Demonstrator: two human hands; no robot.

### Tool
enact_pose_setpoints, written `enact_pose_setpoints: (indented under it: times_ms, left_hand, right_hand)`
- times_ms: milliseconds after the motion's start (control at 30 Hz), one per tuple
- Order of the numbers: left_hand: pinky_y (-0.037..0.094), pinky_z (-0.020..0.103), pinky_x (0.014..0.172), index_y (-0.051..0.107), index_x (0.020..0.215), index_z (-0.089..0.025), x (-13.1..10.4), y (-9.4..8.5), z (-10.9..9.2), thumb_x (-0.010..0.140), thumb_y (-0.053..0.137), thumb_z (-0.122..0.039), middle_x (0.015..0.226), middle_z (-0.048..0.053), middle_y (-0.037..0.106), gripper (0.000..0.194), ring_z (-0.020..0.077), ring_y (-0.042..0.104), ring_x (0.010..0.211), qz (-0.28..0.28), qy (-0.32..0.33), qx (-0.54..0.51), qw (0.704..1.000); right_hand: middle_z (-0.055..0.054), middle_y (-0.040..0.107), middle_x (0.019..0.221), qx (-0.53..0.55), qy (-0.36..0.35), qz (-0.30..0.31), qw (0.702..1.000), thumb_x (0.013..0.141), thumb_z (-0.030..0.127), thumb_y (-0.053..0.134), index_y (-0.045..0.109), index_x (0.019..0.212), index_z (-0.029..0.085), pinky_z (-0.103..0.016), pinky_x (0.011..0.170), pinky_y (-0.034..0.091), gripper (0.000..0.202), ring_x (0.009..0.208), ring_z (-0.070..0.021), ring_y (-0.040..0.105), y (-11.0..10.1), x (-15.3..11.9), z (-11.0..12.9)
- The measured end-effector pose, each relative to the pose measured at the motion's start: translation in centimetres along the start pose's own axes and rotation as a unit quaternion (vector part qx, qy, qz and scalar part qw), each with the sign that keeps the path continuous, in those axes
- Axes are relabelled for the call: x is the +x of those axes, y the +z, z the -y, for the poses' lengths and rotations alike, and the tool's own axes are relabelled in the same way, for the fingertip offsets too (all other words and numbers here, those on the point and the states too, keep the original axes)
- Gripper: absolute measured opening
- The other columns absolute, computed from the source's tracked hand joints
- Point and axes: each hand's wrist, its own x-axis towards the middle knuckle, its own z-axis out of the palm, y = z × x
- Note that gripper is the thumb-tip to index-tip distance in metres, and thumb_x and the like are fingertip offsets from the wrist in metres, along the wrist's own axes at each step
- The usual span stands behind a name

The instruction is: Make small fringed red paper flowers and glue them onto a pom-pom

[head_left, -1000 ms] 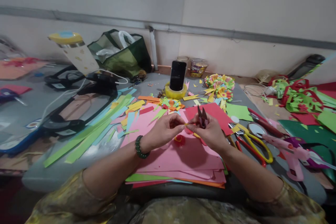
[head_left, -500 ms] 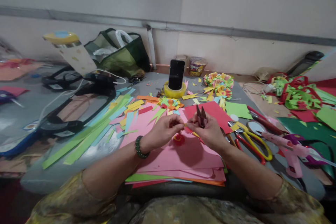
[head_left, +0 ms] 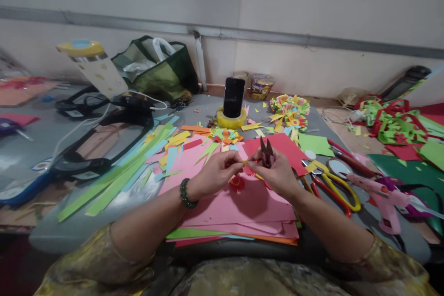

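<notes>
Yellow paper (head_left: 244, 163) is pinched above pink sheets (head_left: 225, 213) in the closed grip of the left hand (head_left: 222, 166) and right hand (head_left: 278, 174), scissors (head_left: 269, 150) also held in the latter. Little is newly changed, so handling seems unfinished

— Your light is dim and flat; the wall (head_left: 294, 4) greys toward twelve o'clock.
— It seems to fall from above, since a soft shadow spreads on your pink paper (head_left: 239, 217) at five o'clock, below your right hand (head_left: 277, 173).
— You get pale glare on the table (head_left: 138, 183) at eight o'clock.
— And your nine o'clock edge smears, while the bottle (head_left: 99, 74) at ten leans outward with wide-lens stretch.
— The yellow scrap (head_left: 244, 163) between that hand and your left hand (head_left: 220, 169) is too soft to make out.
</notes>
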Motion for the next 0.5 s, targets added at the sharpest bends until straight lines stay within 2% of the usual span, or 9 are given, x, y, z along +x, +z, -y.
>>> enact_pose_setpoints:
  times_ms: [100,267,500]
  left_hand:
    - [0.042,0.023,0.058,0.056,0.067,-0.017,0.02,-0.09,-0.02,0.082,0.058,-0.031,0.061,-0.001,0.056,0.020,0.0115,0.052,0.059,-0.003,0.004,-0.015,1.000]
    - [0.043,0.024,0.058,0.058,0.069,-0.017,0.03,-0.10,0.04,0.080,0.063,-0.039,0.062,0.000,0.058,0.026,0.0122,0.054,0.059,-0.009,-0.010,-0.042,0.999]
    - [0.047,0.025,0.061,0.061,0.075,-0.016,0.13,-0.07,0.37,0.076,0.067,-0.044,0.066,0.001,0.061,0.030,0.0129,0.058,0.062,-0.023,-0.026,-0.082,0.996]
  right_hand:
    - [0.001,0.061,0.063,0.010,0.010,0.011,1.000,0.063,0.039,0.074,0.046,0.069,0.022,-0.026,0.052,0.045,0.033,0.053,-0.0114,0.049,-0.20,0.07,0.35]
    - [0.002,0.059,0.061,-0.005,0.011,-0.001,1.000,0.062,0.038,0.074,0.047,0.067,0.021,-0.025,0.049,0.040,0.032,0.049,-0.0087,0.041,-0.22,0.10,0.64]
    - [0.000,0.064,0.065,0.010,0.032,-0.005,0.999,0.059,0.038,0.074,0.047,0.065,0.022,-0.026,0.052,0.043,0.033,0.055,-0.0116,0.050,-0.23,0.22,0.57]
